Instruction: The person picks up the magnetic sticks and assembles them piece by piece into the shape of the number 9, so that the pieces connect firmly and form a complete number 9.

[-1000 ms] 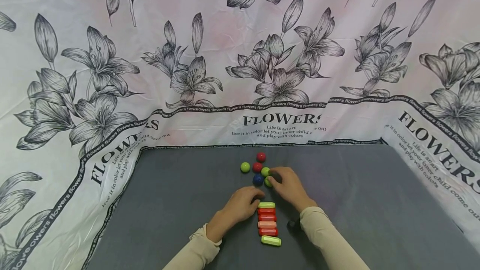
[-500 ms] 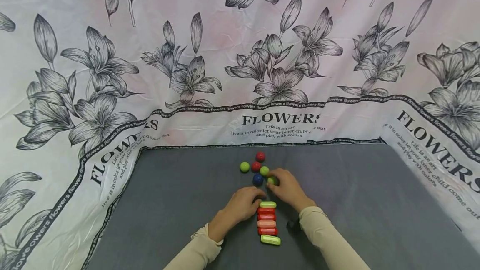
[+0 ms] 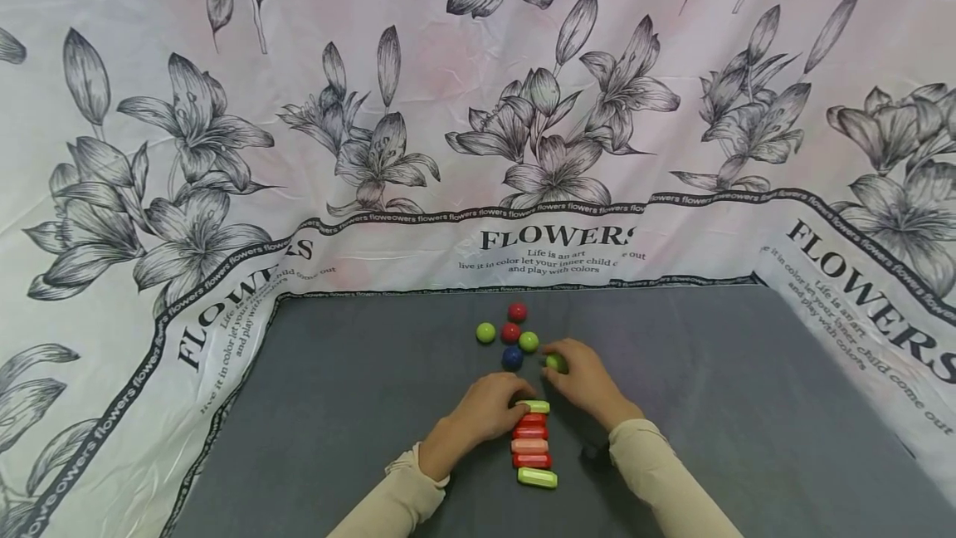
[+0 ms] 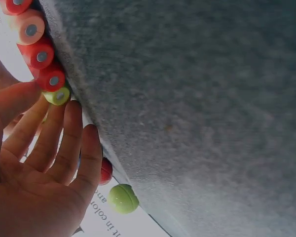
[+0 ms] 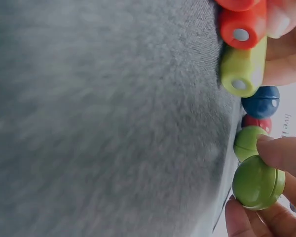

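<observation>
Grey tabletop (image 3: 351,388) below, the right hand (image 3: 587,378) pinches a green ball (image 5: 256,182); left of that grip, the loose-fingered left hand (image 3: 484,409) touches a yellow-green block (image 3: 539,407).

Pink-tinged white cloth (image 3: 448,65) printed with flowers (image 3: 196,116) backs a dark grey surface (image 3: 343,380).

The white sheet (image 3: 456,106) printed with black lilies reads "FLOWERS" far and right, "Life is an art" beneath; its black band (image 3: 485,212) repeats "flowers".
</observation>
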Demonstrator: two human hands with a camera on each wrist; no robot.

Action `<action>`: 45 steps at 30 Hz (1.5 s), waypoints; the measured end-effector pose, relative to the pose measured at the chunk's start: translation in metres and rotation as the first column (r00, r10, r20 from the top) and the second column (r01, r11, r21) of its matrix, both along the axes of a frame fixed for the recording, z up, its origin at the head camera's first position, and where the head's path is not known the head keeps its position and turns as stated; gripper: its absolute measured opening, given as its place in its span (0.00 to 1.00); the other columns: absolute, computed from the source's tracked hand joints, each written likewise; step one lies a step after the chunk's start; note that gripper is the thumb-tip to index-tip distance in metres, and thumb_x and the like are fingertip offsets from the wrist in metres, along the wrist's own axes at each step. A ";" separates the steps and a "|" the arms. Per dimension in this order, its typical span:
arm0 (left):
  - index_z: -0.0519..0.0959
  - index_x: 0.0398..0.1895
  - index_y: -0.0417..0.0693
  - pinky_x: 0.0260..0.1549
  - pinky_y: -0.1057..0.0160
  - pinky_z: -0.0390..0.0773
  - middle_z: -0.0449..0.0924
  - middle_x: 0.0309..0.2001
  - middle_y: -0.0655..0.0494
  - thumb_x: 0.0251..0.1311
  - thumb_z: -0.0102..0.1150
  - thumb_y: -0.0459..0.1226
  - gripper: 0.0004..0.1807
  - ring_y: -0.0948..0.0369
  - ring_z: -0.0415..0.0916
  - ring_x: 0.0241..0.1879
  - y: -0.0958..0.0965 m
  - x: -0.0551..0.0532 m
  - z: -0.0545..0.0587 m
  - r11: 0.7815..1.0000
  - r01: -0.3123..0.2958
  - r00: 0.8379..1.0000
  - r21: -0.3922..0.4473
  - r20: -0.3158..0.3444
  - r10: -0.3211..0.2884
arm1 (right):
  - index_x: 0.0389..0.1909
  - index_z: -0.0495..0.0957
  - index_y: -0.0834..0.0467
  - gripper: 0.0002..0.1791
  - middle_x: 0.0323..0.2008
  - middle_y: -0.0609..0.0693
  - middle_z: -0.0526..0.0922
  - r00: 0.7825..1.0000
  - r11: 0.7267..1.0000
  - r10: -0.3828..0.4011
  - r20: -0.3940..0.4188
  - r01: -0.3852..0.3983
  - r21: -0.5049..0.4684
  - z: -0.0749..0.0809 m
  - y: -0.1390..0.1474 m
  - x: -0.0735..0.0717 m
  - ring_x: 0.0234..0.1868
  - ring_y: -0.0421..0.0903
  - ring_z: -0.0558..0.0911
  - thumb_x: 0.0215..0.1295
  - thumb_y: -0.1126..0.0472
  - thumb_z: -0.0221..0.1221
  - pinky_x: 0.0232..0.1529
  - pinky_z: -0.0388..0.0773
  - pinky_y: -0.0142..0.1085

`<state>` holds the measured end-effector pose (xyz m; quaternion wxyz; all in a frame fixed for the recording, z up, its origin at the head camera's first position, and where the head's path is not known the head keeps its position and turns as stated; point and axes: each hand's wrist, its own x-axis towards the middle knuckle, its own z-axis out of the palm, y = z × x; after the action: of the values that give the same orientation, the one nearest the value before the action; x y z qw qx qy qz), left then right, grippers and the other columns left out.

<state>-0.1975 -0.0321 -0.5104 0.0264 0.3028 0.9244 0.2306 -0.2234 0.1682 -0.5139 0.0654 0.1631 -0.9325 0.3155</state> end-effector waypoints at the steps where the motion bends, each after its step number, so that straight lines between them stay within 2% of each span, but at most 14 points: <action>1: 0.87 0.46 0.53 0.37 0.68 0.77 0.86 0.38 0.60 0.63 0.65 0.40 0.10 0.67 0.79 0.36 0.000 -0.001 0.000 1.000 -0.003 1.000 -0.005 -0.001 0.003 | 0.49 0.83 0.62 0.16 0.45 0.56 0.86 1.000 1.000 -0.006 0.001 0.006 0.002 0.001 0.002 0.002 0.44 0.50 0.81 0.60 0.64 0.68 0.46 0.75 0.45; 7: 0.87 0.46 0.54 0.39 0.66 0.79 0.86 0.39 0.61 0.61 0.65 0.39 0.10 0.66 0.80 0.38 0.003 -0.002 0.000 0.999 -0.021 1.000 -0.028 0.004 0.021 | 0.49 0.83 0.62 0.16 0.47 0.57 0.86 1.000 1.000 -0.026 -0.010 0.026 -0.006 0.006 0.009 0.013 0.46 0.52 0.82 0.60 0.65 0.68 0.47 0.76 0.47; 15: 0.88 0.45 0.54 0.37 0.66 0.78 0.83 0.37 0.61 0.59 0.67 0.38 0.11 0.66 0.77 0.36 0.007 -0.002 0.001 0.997 -0.059 0.998 -0.050 0.001 0.059 | 0.49 0.84 0.61 0.16 0.48 0.57 0.86 0.999 0.999 -0.041 0.008 0.041 -0.020 0.003 0.014 0.019 0.46 0.51 0.82 0.60 0.65 0.68 0.46 0.77 0.45; 24: 0.88 0.42 0.54 0.36 0.65 0.78 0.82 0.36 0.60 0.57 0.69 0.37 0.10 0.64 0.78 0.35 0.009 -0.002 -0.002 0.996 -0.067 0.997 -0.066 -0.054 0.063 | 0.50 0.83 0.62 0.16 0.48 0.58 0.86 0.999 0.999 -0.042 0.021 0.042 -0.014 0.004 0.014 0.023 0.46 0.51 0.83 0.59 0.65 0.68 0.47 0.78 0.46; 33: 0.88 0.42 0.52 0.33 0.66 0.77 0.81 0.35 0.60 0.58 0.68 0.37 0.09 0.65 0.76 0.33 0.001 -0.004 -0.004 0.997 -0.075 0.995 -0.014 -0.070 0.074 | 0.49 0.83 0.62 0.17 0.48 0.57 0.86 0.999 1.000 -0.022 0.029 0.023 -0.017 0.007 0.013 0.025 0.46 0.50 0.82 0.58 0.65 0.69 0.47 0.78 0.46; 41: 0.87 0.44 0.51 0.37 0.64 0.79 0.82 0.38 0.59 0.60 0.68 0.39 0.10 0.64 0.78 0.36 -0.006 -0.006 0.003 0.994 -0.107 0.986 -0.007 -0.126 0.106 | 0.48 0.84 0.61 0.17 0.47 0.56 0.86 0.999 1.000 -0.024 0.028 0.025 -0.017 0.005 0.011 0.028 0.45 0.49 0.82 0.57 0.65 0.70 0.47 0.78 0.45; 45: 0.87 0.45 0.51 0.37 0.63 0.79 0.82 0.38 0.59 0.60 0.68 0.40 0.10 0.63 0.78 0.37 -0.007 -0.005 0.004 0.994 -0.112 0.987 -0.008 -0.116 0.110 | 0.48 0.84 0.61 0.17 0.46 0.55 0.86 1.000 1.000 -0.014 0.026 0.014 -0.007 0.001 0.008 0.029 0.45 0.49 0.82 0.57 0.65 0.71 0.47 0.79 0.45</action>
<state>-0.2023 -0.0387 -0.5062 -0.0380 0.2634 0.9415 0.2071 -0.1944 0.1767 -0.5126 0.0562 0.1522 -0.9332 0.3207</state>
